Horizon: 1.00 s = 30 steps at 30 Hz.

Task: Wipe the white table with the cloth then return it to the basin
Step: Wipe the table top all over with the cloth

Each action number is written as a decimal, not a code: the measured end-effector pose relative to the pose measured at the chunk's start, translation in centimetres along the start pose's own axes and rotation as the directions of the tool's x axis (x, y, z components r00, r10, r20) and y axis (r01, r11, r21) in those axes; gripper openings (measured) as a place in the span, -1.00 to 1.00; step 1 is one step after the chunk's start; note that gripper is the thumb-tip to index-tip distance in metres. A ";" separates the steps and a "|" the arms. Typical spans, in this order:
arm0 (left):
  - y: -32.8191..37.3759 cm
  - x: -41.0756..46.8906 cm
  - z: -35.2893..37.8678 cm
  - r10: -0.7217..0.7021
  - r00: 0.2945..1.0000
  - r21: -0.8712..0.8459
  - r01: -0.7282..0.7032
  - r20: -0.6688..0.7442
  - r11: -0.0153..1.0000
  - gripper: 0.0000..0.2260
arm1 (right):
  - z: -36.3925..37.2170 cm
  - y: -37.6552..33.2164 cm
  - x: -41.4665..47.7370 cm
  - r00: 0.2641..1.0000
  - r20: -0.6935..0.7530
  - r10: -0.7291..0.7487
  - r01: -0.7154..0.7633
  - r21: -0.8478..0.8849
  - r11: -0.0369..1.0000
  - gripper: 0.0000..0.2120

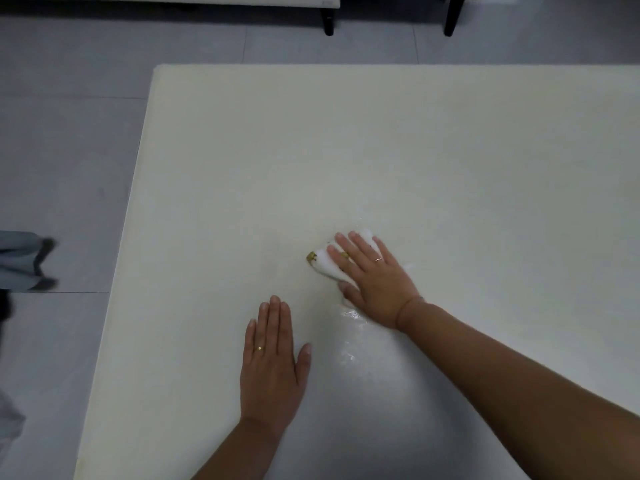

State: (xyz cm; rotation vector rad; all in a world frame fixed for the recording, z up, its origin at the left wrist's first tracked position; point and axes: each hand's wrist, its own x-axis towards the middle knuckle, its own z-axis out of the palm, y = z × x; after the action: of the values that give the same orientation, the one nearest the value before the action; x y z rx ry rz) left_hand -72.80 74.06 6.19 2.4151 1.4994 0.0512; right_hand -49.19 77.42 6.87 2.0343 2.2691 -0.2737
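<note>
Two flat hands work the white counter: the right hand presses the white cloth down to wipe, its grip uncurled, while the left hand, at the cloth's seven o'clock, seemingly braces, empty.

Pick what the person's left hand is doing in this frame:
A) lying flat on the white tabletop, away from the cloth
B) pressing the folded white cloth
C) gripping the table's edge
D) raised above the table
A: the left hand lies flat with straight fingers on the white tabletop, holding nothing, while the right hand presses the folded white cloth.
</note>
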 end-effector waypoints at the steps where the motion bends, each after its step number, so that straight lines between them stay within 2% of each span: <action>1: 0.0 0.0 0.0 0.002 1.000 -0.005 -0.002 0.000 1.000 -0.41 | -0.1 1.1 0.1 0.998 0.007 0.066 -0.066 0.003 0.998 -0.44; 3: -0.1 0.0 0.0 -0.002 1.000 -0.018 0.002 -0.001 1.000 -0.41 | 0.0 1.5 0.8 0.947 0.013 0.321 -0.321 0.072 0.944 -0.44; 5: 0.1 0.1 0.0 -0.010 1.000 -0.031 0.010 -0.003 0.999 -0.41 | 0.2 -0.7 2.3 0.809 0.020 0.587 -0.583 0.152 0.798 -0.43; 6: 0.3 0.2 0.0 -0.013 1.000 -0.032 0.013 -0.005 0.999 -0.41 | 0.2 -2.4 3.2 0.758 0.036 0.651 -0.645 0.182 0.742 -0.42; 7: 0.6 0.5 0.0 -0.014 1.000 -0.034 0.014 -0.007 0.999 -0.41 | 0.1 -4.1 3.9 0.758 0.045 0.650 -0.645 0.199 0.738 -0.41; 8: 0.9 0.9 -0.1 -0.013 1.000 -0.035 0.013 -0.011 0.999 -0.42 | 0.1 -5.6 4.4 0.809 0.035 0.586 -0.581 0.190 0.791 -0.40; 10: 1.4 2.4 -0.2 -0.004 1.000 -0.032 0.003 -0.021 0.999 -0.43 | 0.0 -7.2 4.4 0.945 0.020 0.327 -0.326 0.148 0.934 -0.41; 11: 1.6 3.3 -0.3 0.003 1.000 -0.031 -0.004 -0.028 1.000 -0.43 | -0.2 -6.8 4.2 0.981 0.013 0.192 -0.192 0.133 0.972 -0.42; 13: 2.0 5.3 -0.5 0.016 0.999 -0.026 -0.017 -0.048 1.000 -0.44 | -0.5 -3.9 4.2 1.000 0.008 0.025 -0.025 0.073 0.997 -0.42; 14: 2.2 6.3 -0.6 0.022 0.998 -0.022 -0.023 -0.056 0.999 -0.43 | -0.5 -2.1 4.3 1.000 0.007 0.025 -0.025 0.033 0.999 -0.41; 15: 2.4 7.3 -0.6 0.027 0.998 -0.020 -0.029 -0.063 0.999 -0.43 | -0.6 -0.3 4.5 0.997 0.009 0.082 -0.082 0.006 0.997 -0.41; 17: 2.7 9.1 -0.7 0.035 0.997 -0.014 -0.036 -0.067 0.999 -0.43 | -0.9 2.9 4.9 0.952 0.022 0.307 -0.307 0.040 0.951 -0.42; 20: 3.0 10.8 -0.4 0.024 0.998 0.002 -0.024 -0.050 1.000 -0.41 | -1.3 4.2 6.2 0.796 0.057 0.602 -0.601 0.190 0.776 -0.45; 22: 2.8 11.0 -0.2 0.015 0.999 0.016 -0.015 -0.034 1.000 -0.41 | -1.5 2.3 7.5 0.727 0.072 0.683 -0.680 0.214 0.701 -0.44; 23: 2.8 10.9 -0.1 0.014 0.999 0.027 -0.013 -0.032 1.000 -0.41 | -1.4 0.9 8.0 0.744 0.063 0.666 -0.662 0.210 0.720 -0.43; 24: 2.7 10.9 0.0 0.013 1.000 0.046 -0.011 -0.027 0.999 -0.40 | -1.2 -0.5 8.3 0.796 0.036 0.604 -0.598 0.195 0.777 -0.43; 26: 2.6 10.9 0.1 0.013 1.000 0.091 -0.012 -0.007 0.996 -0.40 | -1.0 -2.6 8.2 0.923 -0.007 0.386 -0.380 0.157 0.911 -0.43; 27: 2.6 10.9 0.1 0.013 1.000 0.096 -0.013 -0.001 0.995 -0.40 | -0.9 -2.6 8.0 0.961 -0.013 0.275 -0.270 0.150 0.951 -0.43; 30: 2.6 10.9 -0.1 0.014 1.000 0.057 -0.014 0.001 0.998 -0.40 | -1.4 1.1 7.8 0.999 -0.018 0.034 -0.032 0.101 0.994 -0.43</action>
State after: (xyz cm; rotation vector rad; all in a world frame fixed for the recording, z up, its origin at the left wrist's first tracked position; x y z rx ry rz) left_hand -65.56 82.59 5.61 2.4700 1.5028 0.0109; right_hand -48.87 85.43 6.75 2.1300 2.2747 -0.3748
